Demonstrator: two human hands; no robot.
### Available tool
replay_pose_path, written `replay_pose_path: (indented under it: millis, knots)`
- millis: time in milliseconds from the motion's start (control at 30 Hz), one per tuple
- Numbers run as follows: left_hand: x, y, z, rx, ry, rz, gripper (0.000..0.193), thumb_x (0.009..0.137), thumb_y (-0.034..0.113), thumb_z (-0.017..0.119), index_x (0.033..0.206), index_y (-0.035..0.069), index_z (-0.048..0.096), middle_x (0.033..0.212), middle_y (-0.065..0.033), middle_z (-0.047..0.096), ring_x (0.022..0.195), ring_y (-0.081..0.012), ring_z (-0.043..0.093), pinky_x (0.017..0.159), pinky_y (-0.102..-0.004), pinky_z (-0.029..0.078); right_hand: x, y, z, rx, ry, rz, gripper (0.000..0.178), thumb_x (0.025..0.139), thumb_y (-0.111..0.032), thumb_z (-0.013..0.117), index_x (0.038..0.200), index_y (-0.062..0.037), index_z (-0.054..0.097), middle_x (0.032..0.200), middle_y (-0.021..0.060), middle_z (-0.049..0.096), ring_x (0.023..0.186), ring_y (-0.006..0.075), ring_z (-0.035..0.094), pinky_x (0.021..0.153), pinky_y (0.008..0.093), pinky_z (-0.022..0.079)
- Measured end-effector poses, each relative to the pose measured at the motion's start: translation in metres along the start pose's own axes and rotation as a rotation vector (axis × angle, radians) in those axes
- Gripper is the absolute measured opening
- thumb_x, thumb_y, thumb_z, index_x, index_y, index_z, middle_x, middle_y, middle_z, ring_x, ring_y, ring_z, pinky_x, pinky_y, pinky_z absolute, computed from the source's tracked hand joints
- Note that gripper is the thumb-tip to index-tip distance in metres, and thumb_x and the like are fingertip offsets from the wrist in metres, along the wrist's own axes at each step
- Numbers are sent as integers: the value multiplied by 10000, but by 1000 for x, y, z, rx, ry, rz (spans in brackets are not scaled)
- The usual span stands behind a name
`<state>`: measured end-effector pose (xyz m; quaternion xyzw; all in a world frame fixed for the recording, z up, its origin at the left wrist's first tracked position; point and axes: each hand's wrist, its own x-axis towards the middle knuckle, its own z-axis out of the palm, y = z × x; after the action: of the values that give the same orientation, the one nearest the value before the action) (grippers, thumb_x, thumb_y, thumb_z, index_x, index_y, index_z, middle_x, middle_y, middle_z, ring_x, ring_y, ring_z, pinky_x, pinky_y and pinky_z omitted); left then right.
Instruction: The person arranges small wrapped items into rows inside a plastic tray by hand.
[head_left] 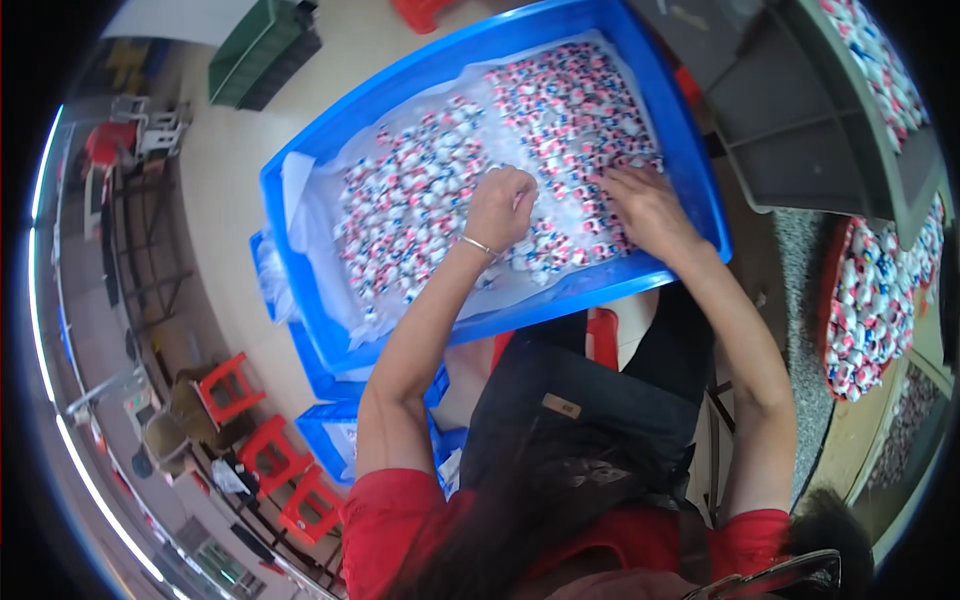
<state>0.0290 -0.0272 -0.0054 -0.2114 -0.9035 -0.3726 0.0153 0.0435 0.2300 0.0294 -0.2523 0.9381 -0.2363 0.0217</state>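
Note:
A large blue plastic tub (530, 308) lined with a thin white sheet (335, 215) stands before me. Many small white, pink and blue pieces (405, 205) lie loosely on its left side. On the right, similar pieces (560, 100) sit closer together, in what look like rows. My left hand (500, 208), with a bracelet at the wrist, is closed above the middle strip of sheet; what it holds, if anything, is hidden. My right hand (648, 212) rests over the right-hand pieces near the tub's wall, its fingers stretched out and their tips touching the pieces.
To the right are a grey plastic crate (810, 120) and a red-rimmed container (828, 330) heaped with similar pieces. More blue tubs (325, 435) stand below left. Red stools (270, 450) line the left, and a green crate (262, 55) lies on the floor at far left.

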Motion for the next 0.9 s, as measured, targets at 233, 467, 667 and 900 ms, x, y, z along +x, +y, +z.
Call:
replay_pose_path:
  millis: [233,467,667,900]
  knots:
    - [-22,7,1,212,-179,181,124,692,55,661,809,95,661,868,-62,617,894,-277,576,773,-398,472,-13,-1,12,52,-73,57,274,861,-89,645,1130,-38,651,1147,163,655,1116,351,584,1006,439,437]
    - [-13,10,10,532,-467,255,144,695,86,658,833,122,678,872,-37,617,957,-234,563,825,-407,417,-8,-6,9,106,-181,58,262,868,-70,609,1124,-21,632,1122,176,647,1130,363,572,1034,435,425]
    - [-11,3,4,386,-404,334,161,657,89,638,815,110,653,833,-47,600,893,-248,552,810,-401,407,-7,-8,4,197,-167,77,247,841,-31,620,1087,-14,633,1065,167,650,1082,345,590,1014,419,444]
    - [0,11,20,335,-237,362,225,725,114,702,938,116,631,967,-44,586,963,-248,542,820,-392,413,-5,-9,5,212,-141,53,246,834,-19,622,1079,-10,637,1035,164,649,1049,342,599,993,418,456]
